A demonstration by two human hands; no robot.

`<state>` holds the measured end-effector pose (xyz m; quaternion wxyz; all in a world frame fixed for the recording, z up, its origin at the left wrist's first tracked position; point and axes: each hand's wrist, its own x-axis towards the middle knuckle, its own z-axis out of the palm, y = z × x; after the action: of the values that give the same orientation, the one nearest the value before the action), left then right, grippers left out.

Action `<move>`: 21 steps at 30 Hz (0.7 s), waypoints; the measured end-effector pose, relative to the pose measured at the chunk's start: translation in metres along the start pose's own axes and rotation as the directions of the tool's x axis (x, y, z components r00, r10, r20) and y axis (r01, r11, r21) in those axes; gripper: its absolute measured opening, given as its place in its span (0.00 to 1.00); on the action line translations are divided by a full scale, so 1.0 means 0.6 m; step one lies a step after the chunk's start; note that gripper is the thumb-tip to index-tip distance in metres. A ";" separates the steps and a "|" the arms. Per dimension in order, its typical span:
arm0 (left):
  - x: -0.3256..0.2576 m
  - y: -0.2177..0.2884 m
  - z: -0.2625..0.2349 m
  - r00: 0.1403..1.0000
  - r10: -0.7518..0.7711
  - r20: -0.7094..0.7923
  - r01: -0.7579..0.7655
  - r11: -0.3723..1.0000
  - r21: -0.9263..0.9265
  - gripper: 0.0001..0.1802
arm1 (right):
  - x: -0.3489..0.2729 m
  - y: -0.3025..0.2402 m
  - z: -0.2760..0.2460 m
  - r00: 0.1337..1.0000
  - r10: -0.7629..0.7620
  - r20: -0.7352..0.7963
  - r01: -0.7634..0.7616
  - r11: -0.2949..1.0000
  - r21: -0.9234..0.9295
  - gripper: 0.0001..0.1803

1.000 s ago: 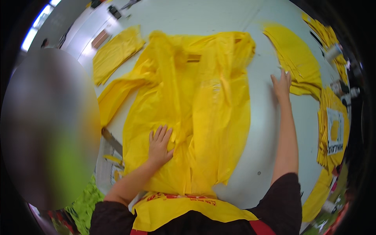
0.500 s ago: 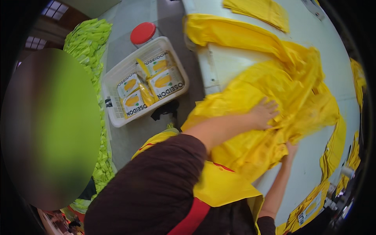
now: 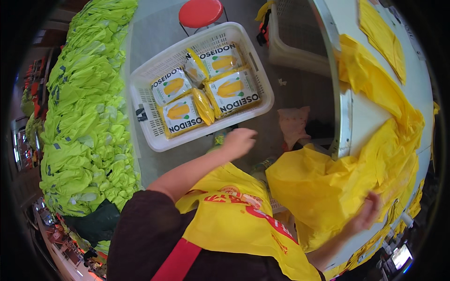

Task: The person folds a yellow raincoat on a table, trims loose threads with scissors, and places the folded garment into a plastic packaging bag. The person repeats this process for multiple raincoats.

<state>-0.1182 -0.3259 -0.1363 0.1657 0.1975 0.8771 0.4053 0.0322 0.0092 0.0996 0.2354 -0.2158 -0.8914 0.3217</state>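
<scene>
The left hand (image 3: 239, 142), loosely curled and empty, reaches toward a white basket (image 3: 154, 75) of packets at ten o'clock. The right hand (image 3: 368, 213), fingers spread, gathers a yellow garment (image 3: 337, 182) off the table (image 3: 375, 117) edge at four o'clock. Likely next: picking up a packet.

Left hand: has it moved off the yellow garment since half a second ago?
Yes. The left hand has left the yellow garment on the table and now hangs out past the table edge, toward the white basket.
</scene>
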 end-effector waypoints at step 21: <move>0.419 -0.745 -0.038 0.452 -0.654 -0.606 0.707 0.677 -0.203 0.56 | -0.356 0.123 0.788 0.332 0.149 0.931 0.303 0.918 -0.255 0.18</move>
<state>-0.4413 -0.4854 -0.5023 -0.0009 -0.3130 0.8974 0.3111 -0.0446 -0.2769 -0.3326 -0.3534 0.0115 -0.9154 0.1925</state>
